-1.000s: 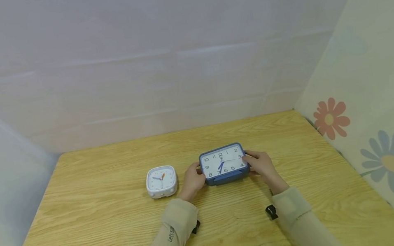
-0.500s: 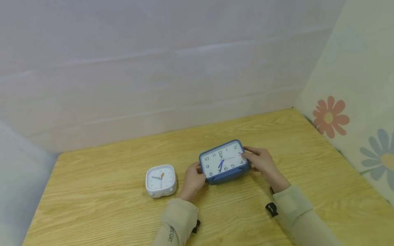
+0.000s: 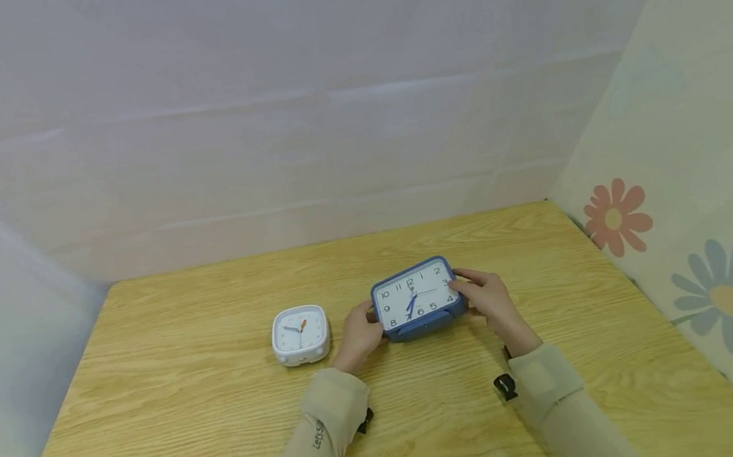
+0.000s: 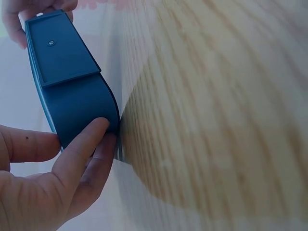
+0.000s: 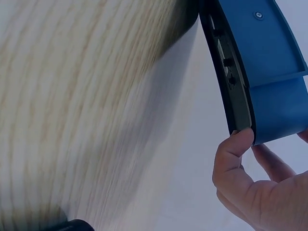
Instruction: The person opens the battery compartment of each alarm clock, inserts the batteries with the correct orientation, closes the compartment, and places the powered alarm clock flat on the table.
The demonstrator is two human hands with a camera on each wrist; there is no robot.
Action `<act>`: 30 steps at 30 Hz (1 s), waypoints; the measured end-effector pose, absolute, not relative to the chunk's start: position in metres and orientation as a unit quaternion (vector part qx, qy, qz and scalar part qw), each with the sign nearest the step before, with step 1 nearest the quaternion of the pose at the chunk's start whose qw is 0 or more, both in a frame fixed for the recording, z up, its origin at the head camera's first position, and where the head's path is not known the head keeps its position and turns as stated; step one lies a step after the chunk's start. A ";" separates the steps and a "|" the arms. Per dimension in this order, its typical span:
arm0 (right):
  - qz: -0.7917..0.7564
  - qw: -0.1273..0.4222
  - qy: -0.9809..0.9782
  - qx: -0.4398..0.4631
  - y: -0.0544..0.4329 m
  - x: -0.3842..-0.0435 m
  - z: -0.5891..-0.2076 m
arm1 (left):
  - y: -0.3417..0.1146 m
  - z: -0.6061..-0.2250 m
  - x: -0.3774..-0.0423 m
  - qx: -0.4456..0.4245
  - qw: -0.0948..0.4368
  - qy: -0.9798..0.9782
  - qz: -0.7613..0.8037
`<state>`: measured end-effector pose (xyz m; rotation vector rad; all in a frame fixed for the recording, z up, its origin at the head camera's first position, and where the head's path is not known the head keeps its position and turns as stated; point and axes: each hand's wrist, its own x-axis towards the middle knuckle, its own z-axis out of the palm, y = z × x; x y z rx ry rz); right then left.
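A blue rectangular alarm clock [image 3: 415, 297] with a white dial is held by its two ends, face up and slanted in the head view. My left hand [image 3: 358, 335] grips its left end; in the left wrist view the thumb lies on one side and fingers [image 4: 82, 149] on the blue casing, close to the tabletop. On the other end, my right hand [image 3: 490, 301] pinches the clock, thumb over the dial's edge near the 3. The right wrist view shows the black back [image 5: 226, 67] raised off the wood there. A small white alarm clock [image 3: 300, 335] stands left of my left hand.
The wood-grain table [image 3: 188, 406] reaches back to a pale wall [image 3: 328, 148]. On the right, a wall panel bears a red flower print [image 3: 617, 219] and a larger blue-grey one. Black wrist-camera pieces [image 3: 506, 387] sit by both cuffs.
The blue clock's right end has risen a little, so it slants more, and my right hand has moved up with it. My left hand and the white clock stay about where they were.
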<state>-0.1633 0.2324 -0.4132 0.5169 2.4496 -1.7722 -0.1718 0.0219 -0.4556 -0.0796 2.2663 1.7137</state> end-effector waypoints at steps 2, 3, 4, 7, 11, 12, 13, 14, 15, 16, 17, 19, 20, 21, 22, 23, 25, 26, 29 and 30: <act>-0.576 0.036 0.799 0.169 0.233 -0.163 -0.412 | 0.022 -0.455 -0.172 -0.030 0.152 0.787 0.598; -0.573 0.034 0.801 0.168 0.233 -0.163 -0.412 | 0.022 -0.455 -0.172 -0.029 0.153 0.785 0.599; -0.572 0.033 0.802 0.170 0.233 -0.163 -0.411 | 0.022 -0.455 -0.172 -0.028 0.153 0.785 0.600; -0.571 0.031 0.803 0.167 0.234 -0.162 -0.410 | 0.023 -0.455 -0.172 -0.023 0.152 0.787 0.598; -0.576 0.028 0.801 0.163 0.234 -0.161 -0.409 | 0.023 -0.456 -0.173 -0.018 0.156 0.789 0.595; -0.577 0.027 0.800 0.161 0.234 -0.161 -0.409 | 0.023 -0.456 -0.173 -0.018 0.157 0.788 0.595; -0.578 0.026 0.800 0.160 0.234 -0.161 -0.409 | 0.023 -0.456 -0.172 -0.017 0.158 0.788 0.595; -0.579 0.026 0.799 0.159 0.234 -0.161 -0.409 | 0.023 -0.456 -0.172 -0.017 0.159 0.787 0.596; -0.580 0.025 0.799 0.157 0.234 -0.161 -0.409 | 0.023 -0.456 -0.172 -0.017 0.160 0.785 0.599; -0.582 0.024 0.798 0.156 0.234 -0.161 -0.409 | 0.023 -0.456 -0.172 -0.016 0.161 0.783 0.601; -0.583 0.024 0.797 0.155 0.234 -0.161 -0.409 | 0.023 -0.456 -0.172 -0.015 0.161 0.781 0.603; -0.587 0.025 0.795 0.152 0.234 -0.160 -0.408 | 0.023 -0.456 -0.172 -0.014 0.162 0.778 0.607; -0.589 0.025 0.794 0.151 0.234 -0.160 -0.407 | 0.022 -0.457 -0.172 -0.013 0.162 0.777 0.608; -0.590 0.025 0.793 0.150 0.234 -0.160 -0.406 | 0.022 -0.457 -0.171 -0.012 0.162 0.776 0.609; -0.592 0.025 0.792 0.150 0.233 -0.160 -0.406 | 0.022 -0.457 -0.171 -0.011 0.161 0.776 0.610; -0.594 0.025 0.790 0.149 0.233 -0.160 -0.405 | 0.022 -0.457 -0.171 -0.011 0.161 0.775 0.611; -0.597 0.027 0.788 0.150 0.234 -0.160 -0.405 | 0.022 -0.457 -0.171 -0.011 0.161 0.773 0.614; -0.597 0.027 0.788 0.149 0.234 -0.160 -0.405 | 0.022 -0.457 -0.171 -0.011 0.161 0.773 0.614; -0.602 0.027 0.784 0.149 0.234 -0.160 -0.405 | 0.021 -0.456 -0.170 -0.005 0.158 0.779 0.606; -0.603 0.027 0.783 0.150 0.234 -0.160 -0.406 | 0.020 -0.455 -0.170 0.000 0.154 0.785 0.600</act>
